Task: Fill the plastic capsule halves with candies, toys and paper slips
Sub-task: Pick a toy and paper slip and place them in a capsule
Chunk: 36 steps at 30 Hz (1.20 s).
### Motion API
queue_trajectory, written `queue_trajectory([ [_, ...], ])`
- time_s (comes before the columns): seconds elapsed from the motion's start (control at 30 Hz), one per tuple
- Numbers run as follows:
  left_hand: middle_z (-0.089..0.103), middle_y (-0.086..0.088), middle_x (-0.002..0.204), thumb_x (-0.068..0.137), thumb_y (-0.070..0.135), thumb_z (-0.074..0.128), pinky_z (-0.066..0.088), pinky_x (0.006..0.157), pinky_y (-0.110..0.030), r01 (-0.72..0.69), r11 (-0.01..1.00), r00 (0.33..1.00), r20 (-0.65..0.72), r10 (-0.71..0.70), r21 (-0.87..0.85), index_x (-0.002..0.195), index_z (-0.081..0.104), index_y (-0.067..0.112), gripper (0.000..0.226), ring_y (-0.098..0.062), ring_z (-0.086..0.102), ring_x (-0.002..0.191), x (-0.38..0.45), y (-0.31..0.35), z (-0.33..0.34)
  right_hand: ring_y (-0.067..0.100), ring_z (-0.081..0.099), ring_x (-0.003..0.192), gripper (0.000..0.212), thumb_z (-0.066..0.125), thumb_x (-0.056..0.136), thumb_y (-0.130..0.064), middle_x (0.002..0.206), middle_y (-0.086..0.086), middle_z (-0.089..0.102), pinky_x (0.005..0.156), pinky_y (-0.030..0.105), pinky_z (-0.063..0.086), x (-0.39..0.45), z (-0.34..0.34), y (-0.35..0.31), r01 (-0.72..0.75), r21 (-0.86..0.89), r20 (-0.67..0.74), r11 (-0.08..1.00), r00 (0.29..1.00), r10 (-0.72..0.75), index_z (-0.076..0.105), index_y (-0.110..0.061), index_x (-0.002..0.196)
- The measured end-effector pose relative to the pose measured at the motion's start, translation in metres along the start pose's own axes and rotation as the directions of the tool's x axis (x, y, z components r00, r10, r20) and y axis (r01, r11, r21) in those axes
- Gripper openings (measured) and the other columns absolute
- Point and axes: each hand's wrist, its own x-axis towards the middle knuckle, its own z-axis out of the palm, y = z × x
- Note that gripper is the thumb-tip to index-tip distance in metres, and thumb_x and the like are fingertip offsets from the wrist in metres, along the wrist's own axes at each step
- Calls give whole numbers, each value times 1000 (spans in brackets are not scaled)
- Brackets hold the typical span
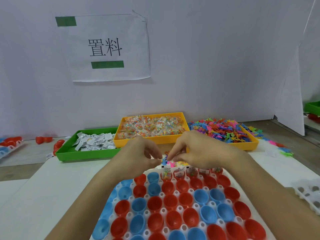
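Pinching a blue toy (164, 160), both hands' curled fingers (170, 155) meet.

Free room and obstacles. Both hands, left (145, 155) and right (194, 151), meet over the far edge of the white holder tray (230, 179), their forearms crossing its left and right flanks. Between the forearms the red and blue capsule halves (170, 199) lie open from above. Behind the hands, three trays bar the way in a row: green tray (69, 153), yellow tray (150, 138), and a toy-heaped tray (249, 144). Bare counter (52, 179) lies left of the holder; a wall (207, 66) closes the rear.
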Motion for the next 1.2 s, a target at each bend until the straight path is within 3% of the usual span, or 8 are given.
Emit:
queue_trajectory([
  [0.13, 67, 27, 83, 77, 30, 82, 44, 66, -13, -52, 998, 997, 53, 54, -43, 76, 74, 32, 9, -2, 56, 84, -3, 3, 2, -12, 63, 74, 13, 70, 92, -24, 74, -25, 71, 65, 7, 43, -12, -31, 18, -72, -16, -130, 997, 989, 69, 80, -31, 91],
  [0.23, 66, 26, 83, 78, 31, 82, 41, 63, -10, -79, 997, 994, 75, 80, -21, 71, 72, 34, 12, -2, 54, 85, -2, 5, 8, 0, 65, 58, 14, 70, 92, -27, 64, -9, 72, 63, 18, 47, -26, -55, 43, -221, -59, -200, 973, 958, 206, 78, -28, 80],
  [0.33, 63, 21, 83, 79, 29, 81, 40, 63, -10, -68, 998, 995, 73, 67, 17, 70, 73, 36, 14, -2, 54, 85, -2, 5, 13, 5, 69, 59, 17, 68, 93, -27, 66, -4, 73, 55, 16, 49, -40, -68, 70, -371, -114, -150, 922, 923, 353, 76, -22, 78],
  [0.47, 60, 19, 84, 80, 30, 81, 42, 66, -11, -59, 997, 996, 73, 55, 58, 71, 73, 37, 14, -3, 56, 83, -2, 4, 18, 7, 72, 68, 17, 68, 93, -26, 72, -3, 76, 64, 28, 56, -46, -64, 94, -489, -155, -61, 858, 872, 485, 76, -22, 79],
  [0.57, 61, 18, 86, 81, 29, 79, 46, 69, -18, -66, 995, 995, 78, 60, 75, 72, 71, 39, 16, -6, 56, 83, -1, 3, 22, 1, 70, 62, 16, 70, 92, -23, 70, -6, 75, 60, 16, 47, -42, -54, 102, -471, -140, -63, 871, 882, 467, 75, -24, 77],
  [0.83, 61, 15, 89, 87, 34, 72, 44, 68, -14, -113, 990, 992, 61, 108, 86, 83, 59, 43, 17, -2, 54, 83, 0, -2, 25, -5, 64, 62, 11, 74, 89, -34, 66, -17, 71, 57, 14, 41, -31, -37, 105, -409, -119, -16, 905, 912, 410, 75, -43, 82],
  [1.0, 62, 17, 89, 91, 37, 67, 45, 70, -13, -123, 992, 992, 36, 122, 40, 89, 64, 39, 3, 2, 54, 86, 0, 0, 20, 0, 64, 81, 11, 75, 88, -33, 94, -14, 74, 74, 22, 52, -22, -25, 107, -445, -156, -58, 882, 895, 442, 81, -26, 93],
  [1.2, 62, 15, 89, 91, 36, 66, 47, 72, -16, -121, 992, 993, 9, 121, 26, 89, 66, 37, 3, 0, 55, 85, 0, -1, 17, 5, 66, 75, 7, 80, 84, -28, 82, -11, 74, 73, 26, 57, -11, -8, 109, -479, -225, -131, 848, 878, 461, 81, -22, 86],
])
